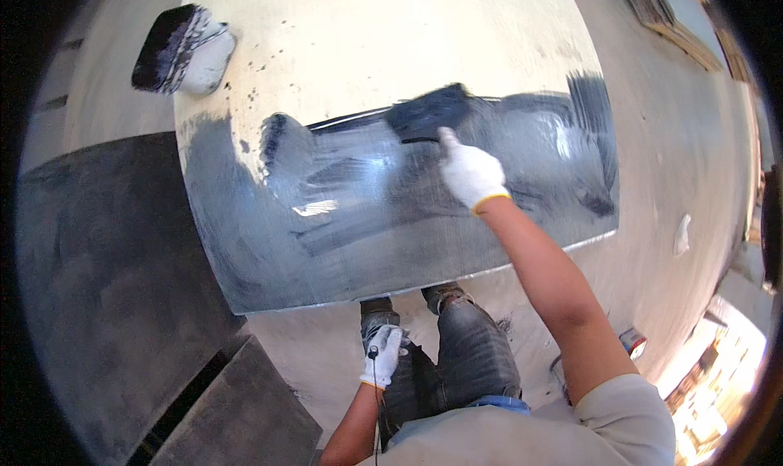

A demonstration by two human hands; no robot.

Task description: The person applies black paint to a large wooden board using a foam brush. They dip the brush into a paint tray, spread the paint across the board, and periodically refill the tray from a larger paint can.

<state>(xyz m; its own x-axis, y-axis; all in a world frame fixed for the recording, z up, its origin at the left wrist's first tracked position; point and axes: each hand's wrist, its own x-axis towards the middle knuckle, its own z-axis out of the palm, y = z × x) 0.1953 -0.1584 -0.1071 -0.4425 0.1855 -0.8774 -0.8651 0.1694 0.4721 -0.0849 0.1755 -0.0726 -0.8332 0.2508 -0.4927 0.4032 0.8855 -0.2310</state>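
Observation:
My right hand (473, 175), in a white glove with a yellow cuff, reaches over a pale board (375, 42). It is closed on a wide, flat paintbrush (430, 114) soaked in black, its handle mostly hidden by the glove. The brush touches the board where the dark coat meets the bare surface. Wet, streaky black paint (351, 246) covers the near part. My left hand (383, 356), also gloved, rests on my left knee with nothing visible in it. A white tub (183, 50) smeared with black paint sits at the board's far left edge.
Dark-coated boards (106, 246) lie to the left, and another dark panel (236, 409) is at the lower left. Stacked panels (673, 17) stand at the upper right. A small white scrap (683, 234) lies on the right. A thin cable (375, 401) hangs before my left hand.

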